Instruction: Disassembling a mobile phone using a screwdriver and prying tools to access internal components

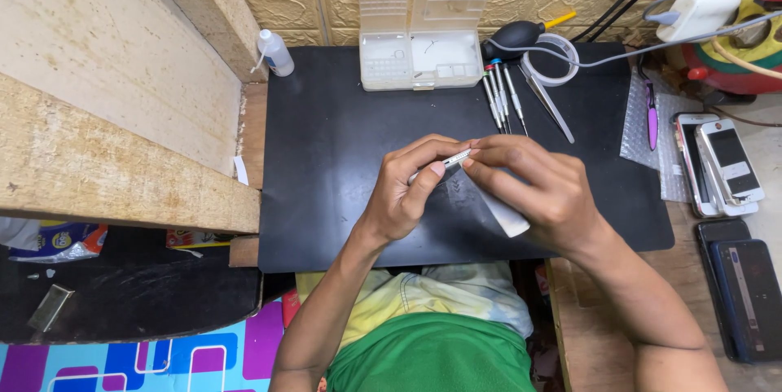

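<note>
- A thin silver phone point(456, 157) is held edge-up at frame centre, above the black work mat point(326, 164).
- Left hand point(405, 188): fingers curled tight around the phone's left end, thumb pressed against its lower edge.
- Right hand point(533, 184): fingertips pinched on the phone's right end; a flat pale plastic pry card point(503, 214) is also gripped in it, sticking out below the palm toward lower centre.
- Both hands are touching each other at the fingertips over the phone.
- Upper centre, at the mat's back edge: a clear plastic parts box point(419, 38), lid propped open, small bits seen inside.
- Just right of the box: a row of precision screwdrivers point(501, 95) laid side by side, metal tweezers point(550, 103) beside them.
- Behind those: a black rubber air blower point(513, 34) and a roll of clear tape point(551, 58).
- Upper left of the mat: a small white dropper bottle point(275, 52), upright against the wall.
- Right of the mat: a purple-handled tool point(650, 111) on bubble wrap point(643, 144).
- Right edge of frame: stacked white phones point(721, 164); below them, dark phones point(745, 286) lying flat on the wooden bench.
- Upper right: a white charger point(699, 16) with cables running off it.
</note>
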